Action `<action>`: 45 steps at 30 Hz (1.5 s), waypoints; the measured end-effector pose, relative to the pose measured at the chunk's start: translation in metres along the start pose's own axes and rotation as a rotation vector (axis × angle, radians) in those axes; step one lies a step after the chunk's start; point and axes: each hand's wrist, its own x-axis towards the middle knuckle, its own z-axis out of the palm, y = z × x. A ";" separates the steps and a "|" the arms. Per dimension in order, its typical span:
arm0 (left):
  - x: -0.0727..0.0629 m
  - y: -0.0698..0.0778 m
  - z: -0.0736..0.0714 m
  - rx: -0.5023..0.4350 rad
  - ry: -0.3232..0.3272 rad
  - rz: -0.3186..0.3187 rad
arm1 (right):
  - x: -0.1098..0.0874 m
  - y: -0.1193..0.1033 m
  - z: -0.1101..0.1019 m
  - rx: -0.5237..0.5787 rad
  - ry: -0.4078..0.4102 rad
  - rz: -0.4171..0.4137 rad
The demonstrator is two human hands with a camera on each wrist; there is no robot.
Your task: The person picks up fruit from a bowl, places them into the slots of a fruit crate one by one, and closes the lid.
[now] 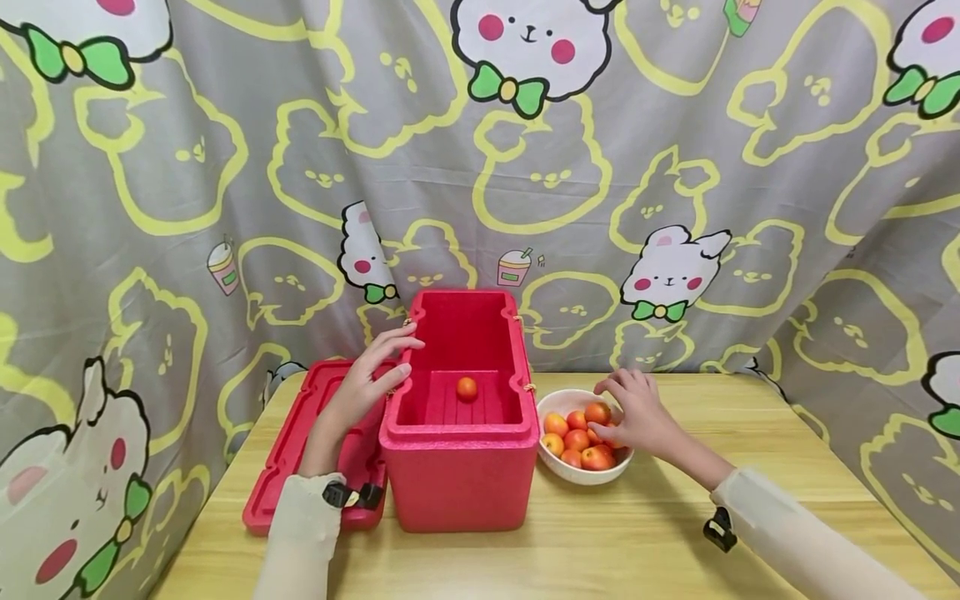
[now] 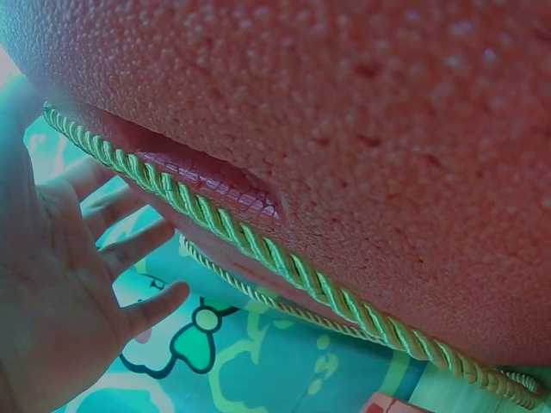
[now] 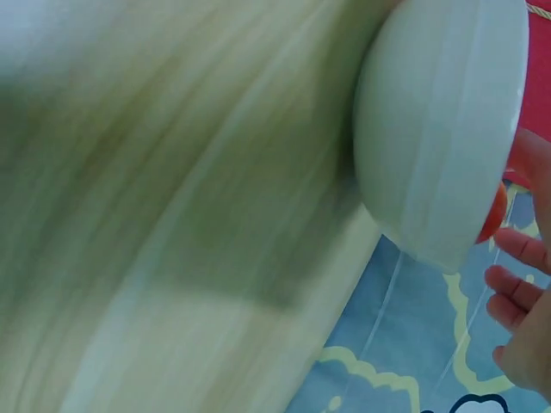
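A deep red foam box [image 1: 459, 487] stands uncovered, with one small orange-red tomato [image 1: 467, 388] on its floor. My left hand [image 1: 371, 367] touches the box's left rim, its fingers loosely extended; the left wrist view shows the hand [image 2: 69, 284] spread beside the box wall [image 2: 413, 155] and a twisted gold cord [image 2: 232, 232]. To the right, a white bowl [image 1: 585, 477] holds several small tomatoes [image 1: 576, 440]. Over its right side my right hand [image 1: 637, 412] reaches in, thumb and fingers spread about a tomato [image 1: 597, 413]. In the right wrist view the bowl [image 3: 430, 129] partly hides this contact.
The red lid [image 1: 273, 467] lies on the wooden table [image 1: 675, 533], left of the box and under my left forearm. A patterned grey curtain [image 1: 420, 183] hangs behind the table. Cord loops [image 1: 529, 387] stick out at the box's rim, near the bowl.
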 end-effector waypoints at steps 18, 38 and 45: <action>0.000 0.002 0.000 -0.004 -0.001 -0.003 | -0.013 -0.005 0.016 -0.109 -0.012 0.078; -0.001 0.003 0.002 -0.014 0.006 -0.005 | -0.008 0.001 0.025 0.055 0.058 0.066; -0.001 0.001 0.001 -0.008 0.004 0.003 | -0.005 -0.001 0.027 0.095 0.061 0.067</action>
